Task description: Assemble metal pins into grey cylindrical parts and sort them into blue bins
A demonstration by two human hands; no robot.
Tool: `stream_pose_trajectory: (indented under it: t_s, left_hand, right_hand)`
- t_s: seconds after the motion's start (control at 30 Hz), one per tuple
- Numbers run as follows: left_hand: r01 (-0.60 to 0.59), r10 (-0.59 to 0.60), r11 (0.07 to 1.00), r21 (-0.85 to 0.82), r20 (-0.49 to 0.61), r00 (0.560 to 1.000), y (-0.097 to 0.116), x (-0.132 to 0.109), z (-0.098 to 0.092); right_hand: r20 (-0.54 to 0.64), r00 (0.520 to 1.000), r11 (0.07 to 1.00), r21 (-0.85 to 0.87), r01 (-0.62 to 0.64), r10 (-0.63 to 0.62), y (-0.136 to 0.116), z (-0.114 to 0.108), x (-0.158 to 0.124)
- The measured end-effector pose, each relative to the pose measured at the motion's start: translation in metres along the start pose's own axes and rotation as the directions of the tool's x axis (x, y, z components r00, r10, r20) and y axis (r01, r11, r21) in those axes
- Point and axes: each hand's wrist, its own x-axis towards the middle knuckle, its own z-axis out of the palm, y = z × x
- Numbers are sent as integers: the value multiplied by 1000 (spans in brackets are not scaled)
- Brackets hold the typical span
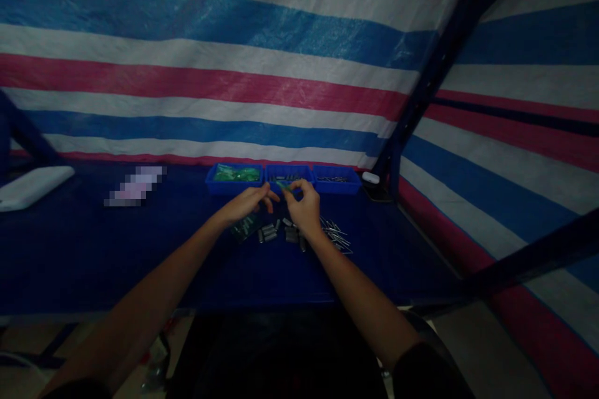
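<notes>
Between the thumb and fingers of my right hand [305, 207] is a small green plastic bag [283, 186]. My left hand [250, 202] is just left of it, fingers stretched and apart, holding nothing that I can make out. Below my left hand a clear greenish bag [244, 227] with small pieces inside lies on the blue table. Several short metal cylinders [269, 232] lie in front of my hands. Thin metal pins [336, 235] are spread beside my right wrist, partly hidden by it.
Behind my hands stand three blue bins: one with green bags [236, 173], a middle bin [304, 169] and a right bin [337, 179], both with metal parts. A white case [371, 177] rests by a dark phone [380, 193]. Far left lies a white object [35, 187].
</notes>
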Motion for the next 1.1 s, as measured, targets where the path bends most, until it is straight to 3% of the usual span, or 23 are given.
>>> stream_pose_trajectory:
  t_s: [0.07,0.13,0.2,0.27,0.33,0.4,0.5,0.6,0.7,0.77,0.83,0.9,0.97,1.03,1.1]
  left_hand:
    - [81,-76,983,-165,35,997,-4,1,6]
    - [71,-83,976,-207,-48,995,-7,2,9]
    - [-23,10,996,-82,-160,987,-9,2,8]
    - [-157,200,970,183,-244,949,-9,1,6]
    - [-248,389,856,454,-249,887,-7,-1,4]
    - [-293,507,730,618,-201,838,-5,-3,3]
    - [-355,577,626,694,-107,810,-3,-5,6]
    - [-402,584,623,671,-57,810,-2,-5,10]
    - [-354,483,765,537,-115,868,1,-4,11]
    - [-227,302,912,341,-187,935,2,-3,11]
    - [-61,74,996,58,-253,965,3,-1,10]
    - [58,-112,981,-187,-292,950,3,0,10]
    - [119,-209,952,-284,-313,926,3,2,6]
    - [151,-227,962,-226,-360,905,2,4,-3]
    - [144,-156,988,-62,-503,850,2,6,-19]
  right_hand:
    - [68,989,991,-23,134,-133,-4,-2,-3]
    - [116,975,976,-86,200,-190,-10,-1,-8]
    - [112,983,972,-171,162,-145,-15,2,-13]
    - [116,993,977,-204,59,-35,-18,2,-13]
    - [152,984,985,-158,-74,98,-17,1,-11]
    - [184,961,978,-66,-198,207,-14,0,-5]
    - [122,949,955,24,-294,289,-6,-1,3]
    - [65,960,962,21,-273,271,0,-1,7]
    - [109,979,983,-83,-162,171,0,-3,6]
    - [147,986,983,-177,-52,78,-2,-6,4]
    - [199,980,970,-241,44,5,-4,-8,1]
    - [276,960,960,-253,118,-45,-5,-8,-1]
    - [337,937,958,-227,177,-93,-5,-7,-3]
    - [344,931,962,-192,196,-121,-6,-5,-4]
    - [304,947,970,-175,166,-107,-7,-4,-3]
